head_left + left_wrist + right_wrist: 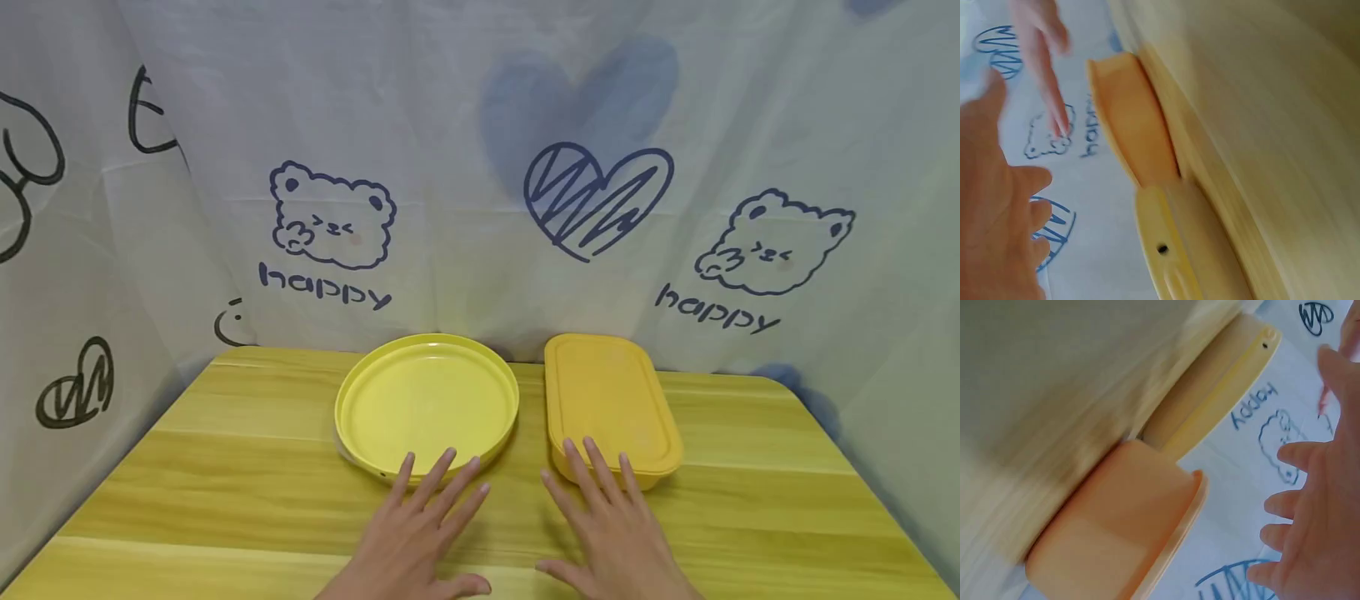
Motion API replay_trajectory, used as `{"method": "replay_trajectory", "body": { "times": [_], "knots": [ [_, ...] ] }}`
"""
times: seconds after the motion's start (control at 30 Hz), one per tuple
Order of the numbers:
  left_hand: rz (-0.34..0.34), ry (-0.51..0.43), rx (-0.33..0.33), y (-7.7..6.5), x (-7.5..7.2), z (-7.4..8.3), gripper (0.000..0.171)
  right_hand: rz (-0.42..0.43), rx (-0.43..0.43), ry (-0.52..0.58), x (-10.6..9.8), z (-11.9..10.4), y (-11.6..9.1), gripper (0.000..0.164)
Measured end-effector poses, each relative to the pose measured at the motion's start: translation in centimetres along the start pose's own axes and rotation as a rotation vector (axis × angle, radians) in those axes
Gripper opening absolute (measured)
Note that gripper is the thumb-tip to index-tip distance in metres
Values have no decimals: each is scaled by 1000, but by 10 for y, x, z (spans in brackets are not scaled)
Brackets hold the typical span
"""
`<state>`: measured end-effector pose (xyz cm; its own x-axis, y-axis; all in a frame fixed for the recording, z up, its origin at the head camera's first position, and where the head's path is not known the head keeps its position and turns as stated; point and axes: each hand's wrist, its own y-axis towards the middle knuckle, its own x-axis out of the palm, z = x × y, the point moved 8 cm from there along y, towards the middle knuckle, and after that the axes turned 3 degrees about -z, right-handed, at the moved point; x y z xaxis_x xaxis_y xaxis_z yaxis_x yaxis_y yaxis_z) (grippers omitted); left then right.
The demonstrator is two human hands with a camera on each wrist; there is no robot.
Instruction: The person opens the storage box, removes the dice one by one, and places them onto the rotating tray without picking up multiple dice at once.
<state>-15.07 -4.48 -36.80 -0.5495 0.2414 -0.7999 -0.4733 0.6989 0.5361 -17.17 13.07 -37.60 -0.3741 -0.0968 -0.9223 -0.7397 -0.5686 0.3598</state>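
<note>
Both hands are held over the front of the table with fingers spread and straight, holding nothing. In the head view the left hand [420,533] is nearest a round yellow container [427,400] with a raised rim, its fingertips overlapping the near edge. The right hand [611,525] is nearest a rectangular orange box [607,400] with a lid on it, its fingertips overlapping the lid's near edge. From the wrist views the hands appear above both containers, apart from them. A small dark hole [1162,249] shows in the side of the round container.
The wood-grain table [225,475] has both containers near its far edge, side by side with a narrow gap. Behind and at the sides hangs a white cloth [450,167] with bear, heart and "happy" drawings.
</note>
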Motion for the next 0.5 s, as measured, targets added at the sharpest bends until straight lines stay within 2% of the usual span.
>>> {"method": "replay_trajectory", "body": {
  "times": [0.17,0.23,0.37,0.5],
  "knots": [
    [12,-96,-46,16,-16,5,65,-3,35,7,0,13,25,83],
    [8,-164,-73,26,-20,5,68,-3,54,18,-1,21,35,83],
    [-7,-417,-140,50,-13,4,75,-20,103,50,-2,37,47,85],
    [-77,-750,-238,74,16,4,75,-58,140,80,1,51,46,85]
  ]
}}
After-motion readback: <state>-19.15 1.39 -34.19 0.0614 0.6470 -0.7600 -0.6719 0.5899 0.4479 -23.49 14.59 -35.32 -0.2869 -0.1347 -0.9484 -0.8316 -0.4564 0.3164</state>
